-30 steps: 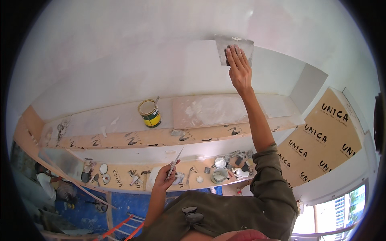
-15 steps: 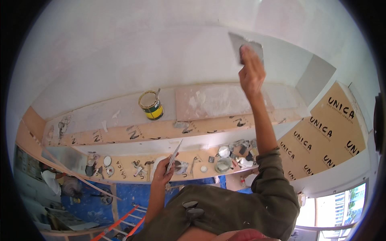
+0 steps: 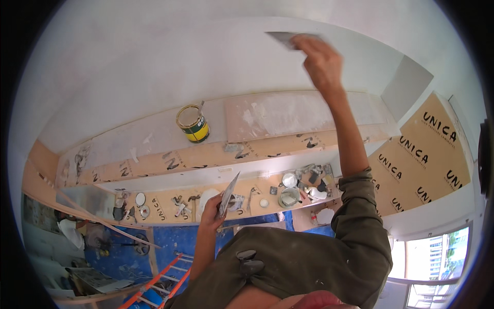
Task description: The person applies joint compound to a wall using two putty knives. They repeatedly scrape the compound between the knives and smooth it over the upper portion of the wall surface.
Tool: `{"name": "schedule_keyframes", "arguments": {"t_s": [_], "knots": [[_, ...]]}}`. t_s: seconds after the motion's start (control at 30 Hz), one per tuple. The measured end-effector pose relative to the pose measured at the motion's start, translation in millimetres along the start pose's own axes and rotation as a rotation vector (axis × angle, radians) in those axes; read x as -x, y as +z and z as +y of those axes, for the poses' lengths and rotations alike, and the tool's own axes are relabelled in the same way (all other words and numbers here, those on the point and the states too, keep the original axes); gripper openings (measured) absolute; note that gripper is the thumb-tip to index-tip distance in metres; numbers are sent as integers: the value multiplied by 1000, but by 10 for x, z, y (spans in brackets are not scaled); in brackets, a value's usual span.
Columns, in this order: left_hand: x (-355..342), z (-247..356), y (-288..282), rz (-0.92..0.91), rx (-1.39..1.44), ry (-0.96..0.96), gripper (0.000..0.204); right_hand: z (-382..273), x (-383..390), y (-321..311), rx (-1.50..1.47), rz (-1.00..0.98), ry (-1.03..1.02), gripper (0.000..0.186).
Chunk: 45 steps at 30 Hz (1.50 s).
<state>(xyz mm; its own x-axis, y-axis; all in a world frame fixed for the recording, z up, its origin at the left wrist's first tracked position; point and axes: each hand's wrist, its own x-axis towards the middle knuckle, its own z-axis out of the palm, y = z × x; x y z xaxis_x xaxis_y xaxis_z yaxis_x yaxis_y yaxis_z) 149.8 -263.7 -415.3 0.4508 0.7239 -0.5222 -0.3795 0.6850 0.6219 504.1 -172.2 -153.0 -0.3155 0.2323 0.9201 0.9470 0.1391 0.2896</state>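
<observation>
Swung leftward, one scraper [image 3: 283, 38] juts from the right hand [image 3: 324, 63].

"Where can your right grip [image 3: 323, 62] pass?"

"Leftward, bare white wall [image 3: 206, 67] leaves me a long sweep. Rightward, the side panel [image 3: 407, 87] closes the recess."

"And lower?"

"A flat board [image 3: 283, 110] lies on the shelf [image 3: 118, 141], with open air above it. Just left of the board, the can [image 3: 195, 129] stands in the way, a handle poking up from it."

"Your left grip [image 3: 211, 210]?"

"My blade [image 3: 229, 193] juts up in front of the shelf's edge. To its right, tubs [image 3: 288, 198] and tools crowd the surface [image 3: 167, 195]; lower left, an orange ladder [image 3: 150, 281] stands near my forearm."
</observation>
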Motion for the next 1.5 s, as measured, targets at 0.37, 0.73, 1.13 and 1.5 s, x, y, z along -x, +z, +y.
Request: {"name": "schedule_keyframes", "arguments": {"t_s": [0.37,0.73,1.13,1.5], "knots": [[-81,-96,-306,-173,99,56,29,-139,125,-189,-119,243,168,36],[47,-181,-451,-139,124,83,30,212,-203,-470,65,328,476,19],[168,-66,-217,183,21,52,32,-15,-358,43,69,263,330,31],[171,-124,-269,-4,32,136,28,-836,-142,111,-429,186,279,43]]}}
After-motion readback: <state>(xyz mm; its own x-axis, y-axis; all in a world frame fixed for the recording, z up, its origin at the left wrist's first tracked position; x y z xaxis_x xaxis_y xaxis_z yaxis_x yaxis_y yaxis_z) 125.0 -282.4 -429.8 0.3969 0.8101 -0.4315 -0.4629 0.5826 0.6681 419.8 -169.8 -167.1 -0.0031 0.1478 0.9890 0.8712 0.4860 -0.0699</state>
